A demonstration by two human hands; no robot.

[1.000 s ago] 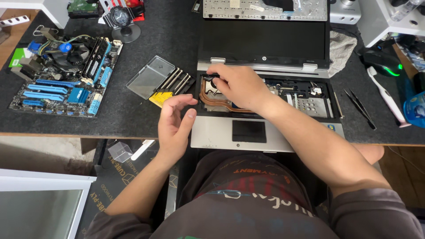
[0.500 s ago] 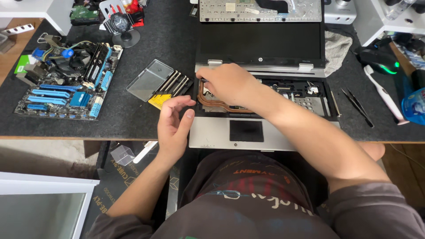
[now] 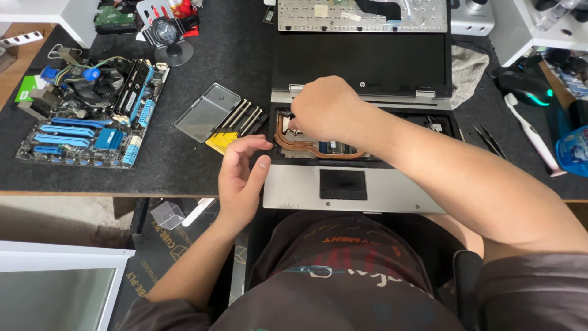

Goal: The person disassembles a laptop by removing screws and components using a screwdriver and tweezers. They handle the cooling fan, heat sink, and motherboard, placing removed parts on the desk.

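Note:
An opened silver laptop (image 3: 294, 190) lies in front of me with its keyboard removed, so a curved copper heat pipe (image 3: 309, 148) and circuit boards show. My right hand (image 3: 327, 107) reaches into the upper left of that open bay with its fingers bent down onto the parts. Whether the fingertips pinch anything is hidden. My left hand (image 3: 242, 178) hovers by the laptop's left edge, palm turned toward it and holding nothing. Just beyond its fingertips lies an open clear case of screwdriver bits (image 3: 223, 119).
A bare desktop motherboard (image 3: 92, 116) sits at the left of the dark mat. The detached keyboard (image 3: 361, 15) lies behind the laptop's dark screen (image 3: 361, 61). At the right are black tweezers (image 3: 490, 141), a white brush-like tool (image 3: 530, 135), a mouse (image 3: 523, 86), a grey cloth (image 3: 468, 67) and a blue bottle (image 3: 572, 150).
My right hand has shifted up and left inside the laptop, toward the hinge corner. My left hand stays beside the laptop's left edge, its fingers a little straighter.

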